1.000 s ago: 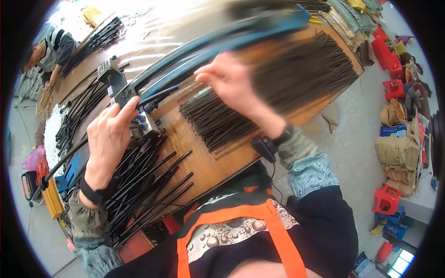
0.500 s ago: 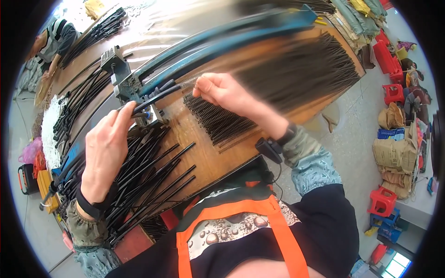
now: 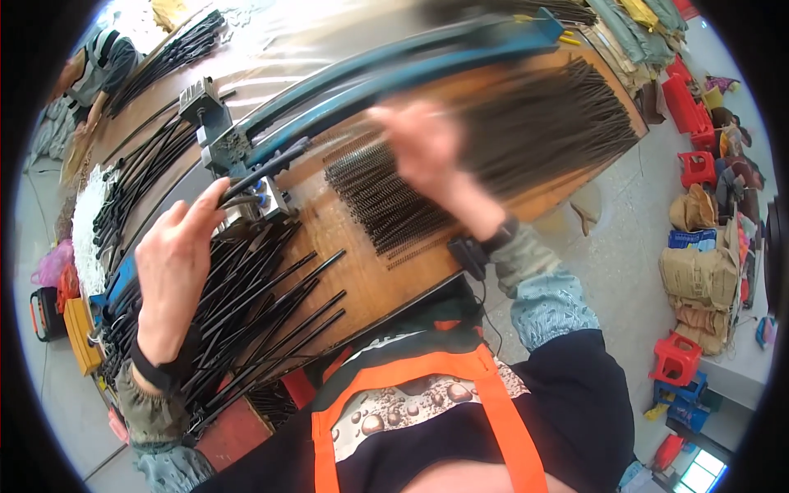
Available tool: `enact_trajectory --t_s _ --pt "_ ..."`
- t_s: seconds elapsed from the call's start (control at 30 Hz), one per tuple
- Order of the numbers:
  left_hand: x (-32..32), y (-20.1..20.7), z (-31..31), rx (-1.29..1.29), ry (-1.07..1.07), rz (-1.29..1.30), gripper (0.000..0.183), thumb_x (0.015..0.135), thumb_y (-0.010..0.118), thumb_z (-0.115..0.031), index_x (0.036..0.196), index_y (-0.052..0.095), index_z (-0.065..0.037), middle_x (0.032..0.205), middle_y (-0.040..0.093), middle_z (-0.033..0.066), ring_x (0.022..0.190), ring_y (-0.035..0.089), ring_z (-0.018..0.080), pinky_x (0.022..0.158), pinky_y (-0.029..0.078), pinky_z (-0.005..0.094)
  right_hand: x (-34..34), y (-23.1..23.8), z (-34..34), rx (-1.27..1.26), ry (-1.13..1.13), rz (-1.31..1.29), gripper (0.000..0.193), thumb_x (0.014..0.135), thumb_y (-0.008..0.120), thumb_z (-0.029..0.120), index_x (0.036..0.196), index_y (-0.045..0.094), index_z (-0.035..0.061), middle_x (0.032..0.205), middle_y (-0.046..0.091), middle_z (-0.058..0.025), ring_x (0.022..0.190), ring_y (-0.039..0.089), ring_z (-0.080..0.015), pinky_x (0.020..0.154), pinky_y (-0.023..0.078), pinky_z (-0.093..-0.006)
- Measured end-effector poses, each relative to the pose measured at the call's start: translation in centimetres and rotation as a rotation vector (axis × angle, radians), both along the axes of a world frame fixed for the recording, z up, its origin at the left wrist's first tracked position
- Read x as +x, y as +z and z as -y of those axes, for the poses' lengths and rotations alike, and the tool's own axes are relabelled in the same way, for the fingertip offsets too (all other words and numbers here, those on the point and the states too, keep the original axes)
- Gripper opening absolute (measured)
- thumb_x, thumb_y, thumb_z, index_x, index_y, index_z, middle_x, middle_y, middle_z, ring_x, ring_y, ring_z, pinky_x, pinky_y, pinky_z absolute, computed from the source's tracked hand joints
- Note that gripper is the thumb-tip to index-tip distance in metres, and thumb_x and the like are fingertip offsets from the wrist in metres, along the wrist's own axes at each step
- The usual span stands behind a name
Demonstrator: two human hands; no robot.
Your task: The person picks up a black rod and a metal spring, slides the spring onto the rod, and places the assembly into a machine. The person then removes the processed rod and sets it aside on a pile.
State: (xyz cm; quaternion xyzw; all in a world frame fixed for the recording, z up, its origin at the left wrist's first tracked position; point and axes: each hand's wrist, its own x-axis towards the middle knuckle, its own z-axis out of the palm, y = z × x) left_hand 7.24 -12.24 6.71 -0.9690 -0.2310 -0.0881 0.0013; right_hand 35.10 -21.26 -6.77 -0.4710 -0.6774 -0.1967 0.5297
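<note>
My left hand (image 3: 174, 259) is closed around the near end of a slim black rod (image 3: 261, 171), which points up and right over a metal fixture (image 3: 265, 201) on the bench. Beyond the rod's far end, my right hand (image 3: 427, 152) is raised above the long coil springs, its fingers smeared by motion. Whether it holds anything cannot be made out. A dense row of dark coil springs (image 3: 370, 201) lies on the wooden bench (image 3: 337, 238) below it. Many black rods (image 3: 246, 287) are heaped beside my left forearm.
A long blue rail (image 3: 370, 86) crosses the bench behind my hands, with a metal block (image 3: 199, 100) at its left. More black rods (image 3: 136, 185) lie past it. A co-worker's arm (image 3: 97, 107) reaches in at far left. Red stools (image 3: 678, 357) stand at right.
My right hand has moved away from the rod's far end, up and to the right. My left hand has shifted slightly left with the rod.
</note>
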Motion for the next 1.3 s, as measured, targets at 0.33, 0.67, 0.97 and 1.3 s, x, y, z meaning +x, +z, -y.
enact_trajectory --t_s 0.33,0.67,0.97,1.3 --pt "-5.4 3.9 -5.9 0.33 0.077 0.328 0.028 0.091 0.06 -0.002 0.119 0.062 -0.006 0.087 0.061 0.0153 0.079 0.061 0.0303 0.07 0.05 0.036 3.1 0.1 -3.8 -0.191 -0.202 0.001 0.023 0.086 0.066 0.009 0.109 0.069 0.01 0.082 0.067 -0.0064 0.067 0.06 -0.0193 0.061 0.047 -0.0314" --pt "-14.2 5.3 -6.8 0.252 0.29 0.419 0.027 0.095 0.06 -0.01 0.121 0.062 -0.001 0.105 0.067 0.0184 0.091 0.065 0.0256 0.079 0.05 0.0327 -9.1 5.2 -18.0 -0.424 0.476 -0.183 0.016 0.085 0.072 0.022 0.094 0.074 0.0102 0.077 0.07 -0.0077 0.067 0.067 -0.0185 0.067 0.052 -0.0296" --pt "-19.3 1.1 -7.2 0.048 0.559 0.447 0.028 0.095 0.061 -0.012 0.122 0.063 -0.002 0.1 0.069 0.0208 0.086 0.067 0.0268 0.078 0.051 0.0323 -10.8 5.1 -21.1 -0.397 0.347 0.097 0.014 0.082 0.074 0.028 0.085 0.076 0.0146 0.071 0.066 -0.005 0.067 0.064 -0.0202 0.07 0.051 -0.0324" --pt "-18.3 0.5 -8.0 0.065 0.495 0.443 0.028 0.094 0.062 -0.011 0.121 0.063 -0.003 0.1 0.068 0.0204 0.082 0.067 0.0284 0.075 0.051 0.0325 -12.2 6.6 -20.5 -0.637 0.358 0.233 0.016 0.084 0.068 0.029 0.091 0.075 0.0177 0.071 0.066 -0.0037 0.085 0.062 -0.0208 0.09 0.043 -0.0396"
